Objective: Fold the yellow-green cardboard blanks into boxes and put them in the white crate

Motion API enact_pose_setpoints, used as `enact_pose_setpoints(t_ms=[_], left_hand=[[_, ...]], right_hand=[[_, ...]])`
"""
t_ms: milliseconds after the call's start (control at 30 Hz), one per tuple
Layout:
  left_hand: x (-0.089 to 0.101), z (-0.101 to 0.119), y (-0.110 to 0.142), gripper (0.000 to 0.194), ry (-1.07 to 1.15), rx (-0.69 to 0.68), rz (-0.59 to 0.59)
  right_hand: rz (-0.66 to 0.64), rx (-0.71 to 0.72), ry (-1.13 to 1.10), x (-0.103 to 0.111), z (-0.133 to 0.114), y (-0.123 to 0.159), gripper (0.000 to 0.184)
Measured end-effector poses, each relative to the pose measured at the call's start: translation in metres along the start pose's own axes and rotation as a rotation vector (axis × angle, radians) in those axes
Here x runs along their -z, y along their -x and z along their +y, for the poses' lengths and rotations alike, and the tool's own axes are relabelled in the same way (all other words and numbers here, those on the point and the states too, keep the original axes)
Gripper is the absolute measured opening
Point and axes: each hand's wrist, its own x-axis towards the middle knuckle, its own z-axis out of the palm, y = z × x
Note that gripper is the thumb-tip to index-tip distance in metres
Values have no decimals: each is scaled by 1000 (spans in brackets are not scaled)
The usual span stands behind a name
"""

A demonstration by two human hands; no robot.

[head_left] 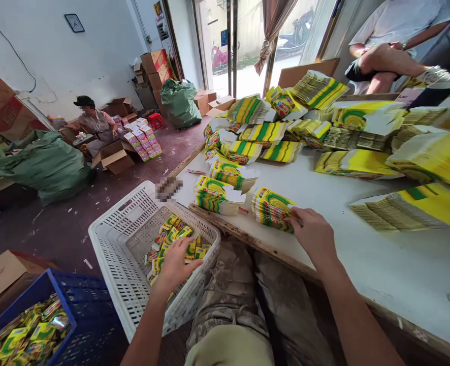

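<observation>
The hands are well apart: the left hand [176, 265], fingers parted and empty, is over small yellow-and-green boxes [171, 235] inside a white plastic basket [113, 254] beside the worktop's near left corner, though contact with them cannot be told. The right hand [315, 233] has thumb and fingers closed on the right end of a stack of flattened cartons [271, 207] by the near edge of the worktop [304, 185]. Another carton stack [214, 195] sits at that corner, with further carton bundles [265, 132] heaped toward the far edge.
</observation>
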Motion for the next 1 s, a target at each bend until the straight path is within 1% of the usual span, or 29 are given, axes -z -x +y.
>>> enact_pose_setpoints(t_ms=[67,200,333,400,467,500,533,567,600,633,667,700,733,767,833,900,933,967,1000], left_hand=[[-11,15,-2,51,89,-53,-72],[-27,41,-6,54,211,-140,-197],[-32,55,-9,54,248,-184,-258],[-35,59,-10,53,272,-201,-282],[-41,63,-11,54,330,-198,-312],[-44,65,-11,59,384,-189,-336],[-49,67,-12,68,461,-177,-360],[-53,71,-13,80,565,-166,-376],[-57,76,-14,92,695,-159,-372],[-61,81,-16,100,844,-154,-340],[-62,88,-17,101,1001,-144,-283],[-62,96,-19,94,1154,-129,-202],[-60,104,-21,84,1293,-109,-102],[-57,112,-23,73,1414,-87,2],[-46,125,-26,57,1581,-42,201],[-36,132,-27,51,1628,-2,358],[-33,132,-26,50,1599,26,405],[-32,130,-24,50,1527,59,424],[-33,126,-21,51,1400,80,389]], right_hand=[[33,6,-16,-4,1,3,27],[52,13,23,-5,-3,6,31],[10,-2,25,-3,-3,0,29],[-6,-23,5,0,-4,-4,32],[27,-63,-56,7,-10,-5,35],[54,-85,-120,11,-17,-3,36],[76,-101,-213,16,-27,2,35],[75,-108,-329,21,-39,10,34],[41,-102,-461,25,-54,20,34],[-23,-79,-604,29,-70,31,32],[-143,-47,-726,32,-86,44,29],[-255,-19,-833,35,-103,57,27],[-340,-5,-933,38,-118,69,27],[-376,-11,-1026,40,-132,79,25],[-384,-7,-1139,43,-154,95,26],[-367,38,-1143,44,-167,105,33],[-365,66,-1115,44,-171,107,36],[-360,82,-1089,43,-173,108,38],[-349,76,-1073,42,-173,108,37]])
